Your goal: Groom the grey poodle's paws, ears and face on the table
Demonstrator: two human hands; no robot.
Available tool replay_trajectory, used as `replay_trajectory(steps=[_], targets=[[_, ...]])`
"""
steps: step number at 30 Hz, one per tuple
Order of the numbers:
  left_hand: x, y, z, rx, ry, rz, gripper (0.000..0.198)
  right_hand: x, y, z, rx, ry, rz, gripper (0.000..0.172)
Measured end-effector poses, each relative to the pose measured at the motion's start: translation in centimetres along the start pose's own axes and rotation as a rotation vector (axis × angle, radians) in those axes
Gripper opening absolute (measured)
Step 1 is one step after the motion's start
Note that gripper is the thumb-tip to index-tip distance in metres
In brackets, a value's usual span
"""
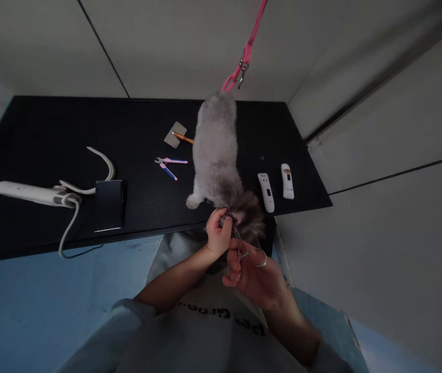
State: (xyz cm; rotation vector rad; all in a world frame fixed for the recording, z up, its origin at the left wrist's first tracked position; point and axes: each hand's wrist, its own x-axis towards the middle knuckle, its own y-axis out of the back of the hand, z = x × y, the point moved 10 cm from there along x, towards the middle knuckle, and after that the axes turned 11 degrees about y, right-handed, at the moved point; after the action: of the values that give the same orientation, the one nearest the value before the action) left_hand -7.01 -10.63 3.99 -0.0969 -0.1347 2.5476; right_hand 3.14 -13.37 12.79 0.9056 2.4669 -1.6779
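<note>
A small grey dog with short-clipped body fur stands on the black table, its fluffier head toward me at the near edge. My left hand is closed around the dog's muzzle, with the thumb across it. In my right hand is a pair of scissors, fingers and thumb through the rings. The scissor blades point up at the dog's face, close beside my left thumb. The blade tips and most of the face are hard to make out.
On the black table lie a slicker brush, nail clippers, a dark phone-like slab and a white device with a curved arm and cord. Two white trimmers lie right of the dog. A pink leash hangs above its rear.
</note>
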Motion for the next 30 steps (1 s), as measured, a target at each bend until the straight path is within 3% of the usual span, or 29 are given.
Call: replay_trajectory(steps=[7,12,17,23,30], targets=[[-0.2,-0.6,2.8,0.017,-0.132,0.004,0.014,-1.2,-0.6,-0.8,0.022,0.085,-0.030,0.027],[-0.7,-0.9,3.9,0.046,-0.211,-0.008,0.016,-1.0,-0.8,0.0,0.081,-0.026,0.002,0.048],[-0.9,-1.0,5.0,0.047,-0.251,-0.023,0.016,-0.9,-0.3,-0.4,0.024,0.038,0.089,0.030],[-1.2,-1.0,5.8,0.006,-0.275,-0.028,0.018,-2.6,-0.8,-0.8,-0.047,0.122,0.097,0.018],[-2.1,-2.1,5.4,0.003,-0.249,-0.082,0.019,-2.6,-1.9,-0.4,0.062,0.090,0.131,0.039]])
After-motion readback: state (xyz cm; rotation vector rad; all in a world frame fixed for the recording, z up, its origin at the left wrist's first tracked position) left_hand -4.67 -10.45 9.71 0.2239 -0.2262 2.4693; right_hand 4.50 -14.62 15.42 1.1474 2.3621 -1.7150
